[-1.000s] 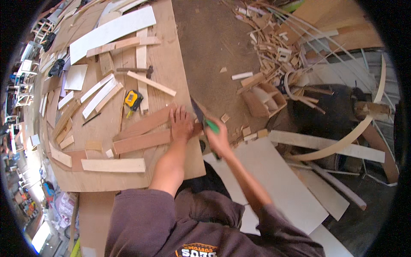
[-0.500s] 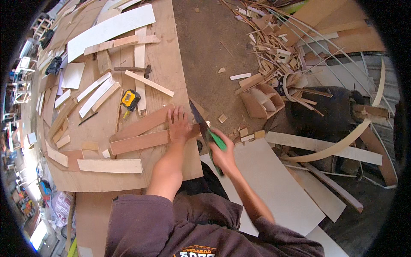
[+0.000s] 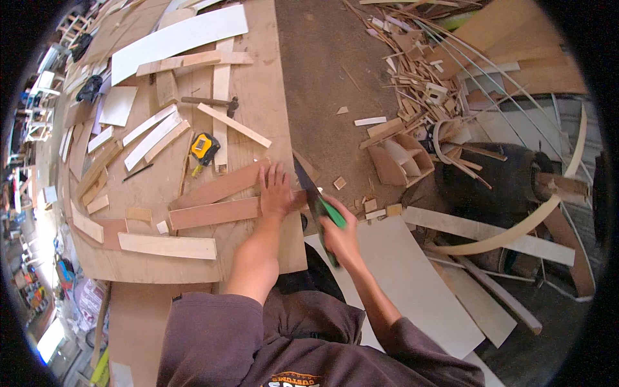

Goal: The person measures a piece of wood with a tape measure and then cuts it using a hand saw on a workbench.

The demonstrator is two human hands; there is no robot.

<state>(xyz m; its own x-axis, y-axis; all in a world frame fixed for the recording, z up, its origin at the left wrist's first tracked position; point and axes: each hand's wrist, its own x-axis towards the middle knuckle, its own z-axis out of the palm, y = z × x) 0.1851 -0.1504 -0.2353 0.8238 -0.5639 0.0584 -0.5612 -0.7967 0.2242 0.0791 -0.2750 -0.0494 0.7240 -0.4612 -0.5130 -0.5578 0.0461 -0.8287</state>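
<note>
My left hand (image 3: 276, 191) lies with outstretched fingers on two reddish-brown wooden strips near the right edge of the worktable. The lower strip (image 3: 216, 213) reaches past that edge; the upper strip (image 3: 222, 184) slants away beside it. In my right hand (image 3: 340, 237) is the green handle of a handsaw (image 3: 305, 177). Its dark blade stands beside the table edge, against the overhanging end of the lower strip. Whether the teeth are in the wood I cannot tell. Beyond my left hand lie a yellow and black tape measure (image 3: 204, 148) and a hammer (image 3: 213, 102).
Pale wood pieces, a dark pencil (image 3: 138, 172) and a long white board (image 3: 180, 44) lie on the worktable (image 3: 258, 251). Offcuts (image 3: 419, 97) heap on the floor at the far right. A large white panel (image 3: 406, 277) sits below my right arm, near a dark drum (image 3: 487, 177).
The view has shifted slightly. Both hands keep nearly the same places on the strips and the saw, and the blade is still at the strip's end.
</note>
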